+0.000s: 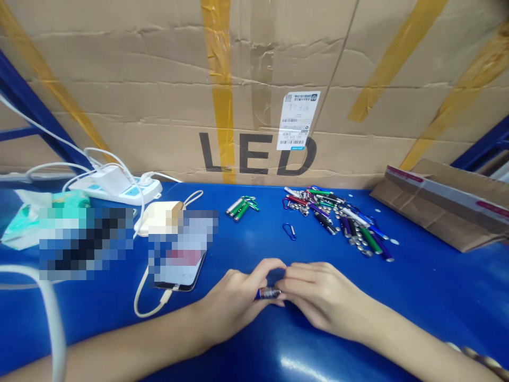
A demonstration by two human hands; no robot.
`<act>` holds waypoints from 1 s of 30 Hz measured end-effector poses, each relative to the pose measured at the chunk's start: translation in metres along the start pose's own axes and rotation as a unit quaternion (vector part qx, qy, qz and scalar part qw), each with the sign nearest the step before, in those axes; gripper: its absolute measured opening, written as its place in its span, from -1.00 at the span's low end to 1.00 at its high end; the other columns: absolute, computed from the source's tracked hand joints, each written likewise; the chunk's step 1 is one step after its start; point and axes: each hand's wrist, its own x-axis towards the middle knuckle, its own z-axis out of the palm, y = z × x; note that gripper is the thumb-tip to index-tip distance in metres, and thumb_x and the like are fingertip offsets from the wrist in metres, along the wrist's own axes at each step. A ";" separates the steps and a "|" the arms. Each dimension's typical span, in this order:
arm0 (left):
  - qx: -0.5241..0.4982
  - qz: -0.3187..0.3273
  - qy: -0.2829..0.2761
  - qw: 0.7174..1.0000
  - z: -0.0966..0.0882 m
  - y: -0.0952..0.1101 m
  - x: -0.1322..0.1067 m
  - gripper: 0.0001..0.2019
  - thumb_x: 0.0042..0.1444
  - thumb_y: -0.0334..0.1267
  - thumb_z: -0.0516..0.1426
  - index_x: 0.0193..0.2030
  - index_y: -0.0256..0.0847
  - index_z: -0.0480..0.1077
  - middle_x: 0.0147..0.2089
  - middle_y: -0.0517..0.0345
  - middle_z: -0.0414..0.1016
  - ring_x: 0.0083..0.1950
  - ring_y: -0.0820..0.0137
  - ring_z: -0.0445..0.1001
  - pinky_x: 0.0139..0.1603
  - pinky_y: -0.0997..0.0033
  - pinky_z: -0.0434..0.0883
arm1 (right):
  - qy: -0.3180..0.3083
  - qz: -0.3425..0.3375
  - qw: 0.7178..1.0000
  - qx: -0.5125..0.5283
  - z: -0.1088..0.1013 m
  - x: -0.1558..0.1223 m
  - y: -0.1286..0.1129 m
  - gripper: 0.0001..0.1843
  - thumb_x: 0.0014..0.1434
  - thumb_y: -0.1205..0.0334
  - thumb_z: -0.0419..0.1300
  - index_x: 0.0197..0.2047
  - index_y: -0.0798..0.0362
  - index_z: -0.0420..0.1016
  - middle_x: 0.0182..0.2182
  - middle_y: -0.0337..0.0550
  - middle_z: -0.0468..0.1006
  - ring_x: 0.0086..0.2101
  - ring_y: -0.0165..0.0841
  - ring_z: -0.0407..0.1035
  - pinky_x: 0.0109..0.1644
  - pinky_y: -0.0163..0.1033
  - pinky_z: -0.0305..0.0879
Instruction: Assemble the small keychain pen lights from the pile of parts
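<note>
A small blue flashlight [269, 293] with a silvery printed end is held low over the table, in front of me. My left hand [242, 297] is closed around its blue body, most of which the fingers hide. From the other side, my right hand [314, 289] pinches the dark tip, and the fingertips of both hands meet there. Whether a small part sits between the right fingers is hidden. Beyond the hands lies a single blue carabiner [289, 231]. Farther right is a pile of coloured flashlights [330, 212] with clips and key rings among them.
Green and silver flashlights [240, 208] lie together at the back middle. On the left are a phone [194, 265] with its cable, a white charger [153, 218], a power strip [149, 191] and a tissue pack [24, 228]. An open cardboard box [437, 207] stands right; a large carton [159, 106] walls the back.
</note>
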 end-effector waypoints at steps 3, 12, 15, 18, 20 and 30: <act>0.052 -0.002 -0.039 0.998 -0.002 0.002 0.000 -0.71 0.23 -0.20 0.00 0.06 -0.11 0.08 -0.46 0.36 0.50 -0.40 0.40 0.58 -0.43 0.58 0.35 | -0.028 0.007 1.000 0.005 0.000 -0.001 -0.003 -0.58 0.29 0.37 -0.19 -0.44 0.11 0.43 -0.55 -0.14 0.44 -0.52 -0.40 0.29 -0.47 -0.32 0.17; 0.179 0.084 -0.077 0.977 0.002 -0.004 -0.008 -0.56 0.20 -0.42 -0.03 0.14 -0.16 -0.16 -0.25 0.20 0.58 -0.31 0.34 0.58 -0.46 0.51 0.32 | -0.097 0.203 0.926 0.303 0.006 0.001 -0.008 -0.70 0.21 0.29 -0.01 -0.48 0.16 0.44 -0.63 -0.23 0.37 -0.61 -0.51 0.25 -0.53 -0.43 0.17; 0.184 0.097 -0.070 0.976 0.002 -0.004 -0.009 -0.55 0.16 -0.47 -0.04 0.12 -0.16 -0.15 -0.29 0.22 0.58 -0.36 0.34 0.58 -0.50 0.50 0.28 | -0.162 0.320 0.813 0.460 0.008 0.003 -0.008 -0.65 0.16 0.09 0.08 -0.53 0.15 0.38 -0.75 -0.37 0.20 -0.76 -0.58 0.09 -0.70 -0.48 0.06; 0.143 0.077 -0.035 0.986 0.002 0.000 -0.007 -0.63 0.12 -0.46 -0.03 0.02 -0.13 -0.06 -0.39 0.29 0.56 -0.46 0.36 0.56 -0.56 0.52 0.22 | -0.166 0.345 0.726 0.572 0.010 0.004 -0.003 -0.57 0.07 -0.08 0.14 -0.52 0.16 0.36 -0.78 -0.40 0.22 -0.80 -0.60 0.08 -0.76 -0.51 0.02; 0.092 0.044 0.001 0.995 0.001 0.004 -0.006 -0.65 0.04 -0.43 0.01 -0.06 -0.12 -0.02 -0.47 0.35 0.52 -0.56 0.40 0.50 -0.57 0.52 0.20 | -0.144 0.347 0.707 0.600 0.011 0.005 0.000 -0.55 0.03 -0.11 0.16 -0.51 0.17 0.36 -0.79 -0.40 0.24 -0.81 -0.61 0.09 -0.76 -0.53 0.02; -0.001 0.094 0.042 0.995 -0.011 0.005 -0.004 -0.81 0.22 -0.45 -0.22 -0.06 -0.16 -0.04 -0.58 0.40 0.17 -0.65 0.48 0.18 -0.57 0.50 0.15 | -0.134 0.344 0.745 0.556 -0.002 0.004 0.000 -0.59 0.07 -0.07 0.16 -0.49 0.16 0.39 -0.75 -0.38 0.24 -0.75 -0.60 0.13 -0.73 -0.55 0.11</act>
